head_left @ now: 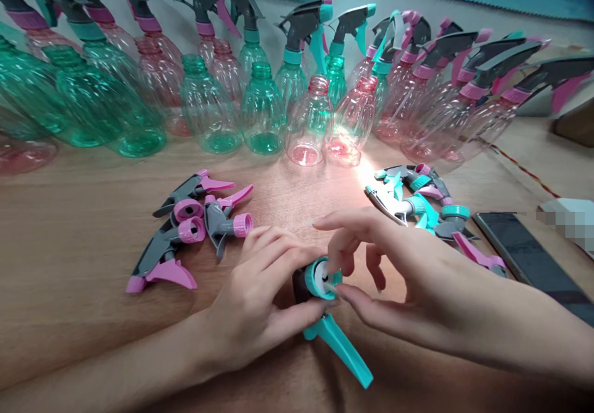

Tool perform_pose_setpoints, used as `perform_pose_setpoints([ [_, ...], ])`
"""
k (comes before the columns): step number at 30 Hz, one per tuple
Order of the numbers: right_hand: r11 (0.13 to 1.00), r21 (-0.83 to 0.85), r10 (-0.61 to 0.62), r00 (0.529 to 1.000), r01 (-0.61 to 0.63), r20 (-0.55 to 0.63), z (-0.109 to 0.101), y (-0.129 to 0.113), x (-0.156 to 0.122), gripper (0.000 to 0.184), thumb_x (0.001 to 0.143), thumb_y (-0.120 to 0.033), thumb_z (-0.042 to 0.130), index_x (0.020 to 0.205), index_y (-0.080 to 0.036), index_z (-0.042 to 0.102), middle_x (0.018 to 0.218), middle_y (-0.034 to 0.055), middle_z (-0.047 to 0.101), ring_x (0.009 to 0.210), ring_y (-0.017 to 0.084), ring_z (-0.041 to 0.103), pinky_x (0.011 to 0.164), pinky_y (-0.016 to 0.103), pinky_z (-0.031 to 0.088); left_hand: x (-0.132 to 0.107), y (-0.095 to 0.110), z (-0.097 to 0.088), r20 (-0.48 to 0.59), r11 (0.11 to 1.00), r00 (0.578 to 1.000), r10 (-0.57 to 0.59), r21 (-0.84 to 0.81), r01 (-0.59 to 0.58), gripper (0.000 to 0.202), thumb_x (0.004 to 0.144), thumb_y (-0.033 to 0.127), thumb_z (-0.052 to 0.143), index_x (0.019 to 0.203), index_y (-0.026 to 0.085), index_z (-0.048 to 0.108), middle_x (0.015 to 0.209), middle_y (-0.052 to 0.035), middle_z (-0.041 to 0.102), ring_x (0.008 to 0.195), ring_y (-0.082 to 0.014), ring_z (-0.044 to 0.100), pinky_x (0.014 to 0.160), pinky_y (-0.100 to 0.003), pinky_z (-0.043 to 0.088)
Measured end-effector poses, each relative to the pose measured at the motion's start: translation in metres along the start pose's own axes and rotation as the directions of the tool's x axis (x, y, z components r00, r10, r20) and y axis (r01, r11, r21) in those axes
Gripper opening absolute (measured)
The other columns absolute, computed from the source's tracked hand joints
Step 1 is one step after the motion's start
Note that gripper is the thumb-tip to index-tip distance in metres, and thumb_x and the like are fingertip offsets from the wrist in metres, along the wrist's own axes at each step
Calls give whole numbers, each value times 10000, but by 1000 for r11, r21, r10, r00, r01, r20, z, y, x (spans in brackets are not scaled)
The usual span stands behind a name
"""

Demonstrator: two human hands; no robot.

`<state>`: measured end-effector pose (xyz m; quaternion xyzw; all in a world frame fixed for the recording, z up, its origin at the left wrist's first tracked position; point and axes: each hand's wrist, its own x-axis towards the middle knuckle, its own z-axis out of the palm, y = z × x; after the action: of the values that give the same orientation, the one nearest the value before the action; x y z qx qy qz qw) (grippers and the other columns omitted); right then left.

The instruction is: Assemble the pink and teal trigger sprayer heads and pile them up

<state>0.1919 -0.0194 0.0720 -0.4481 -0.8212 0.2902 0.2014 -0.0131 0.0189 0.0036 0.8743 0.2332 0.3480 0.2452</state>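
Note:
My left hand (273, 283) is closed around a trigger sprayer head (334, 335), with its thumb and fingers on the dark body near the collar. The sprayer's turquoise trigger points down to the right. Its turquoise screw collar (312, 280) faces up, and a white insert (322, 275) with a dark hole shows inside. Over the collar, my right hand (394, 270) has its fingers apart, the index finger stretched out. Its thumb tip and one bent finger are at the collar's right rim; whether they press on the insert I cannot tell.
Pink-and-grey sprayer heads (185, 233) lie to the left, turquoise and pink ones (417, 199) to the right. Along the back stand green bottles (262, 109) and pink bottles (309, 122), many with sprayers fitted. A phone (524, 246) lies at the right by a cable (524, 168).

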Motion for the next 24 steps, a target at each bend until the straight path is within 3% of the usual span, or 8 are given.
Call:
perform_pose_setpoints([
  [5,1000,8,18,1000,-18,7,0,2,1,346,853,-166,565,1145,-270,413,881,-66,593,697,53,547,580,156,430,0,0,0,10,1000,1000,-2,-5,2,358,797,180,672,1105,212,492,936,-25,639,904,-218,559,850,-397,379],
  [18,1000,-9,29,1000,-29,1,0,1,-1,255,820,-173,592,1017,-254,452,879,-60,583,646,55,516,537,168,408,-1,2,-1,28,999,999,27,18,-27,280,838,236,649,1072,198,501,924,-31,631,906,-204,551,857,-381,380],
  [24,999,-49,7,1000,-8,-10,3,1,-3,528,824,-172,579,1293,-290,366,913,-59,587,577,54,471,478,179,372,0,1,0,21,999,999,33,20,-34,246,835,228,651,1039,187,520,901,-28,630,885,-196,549,841,-373,386],
])
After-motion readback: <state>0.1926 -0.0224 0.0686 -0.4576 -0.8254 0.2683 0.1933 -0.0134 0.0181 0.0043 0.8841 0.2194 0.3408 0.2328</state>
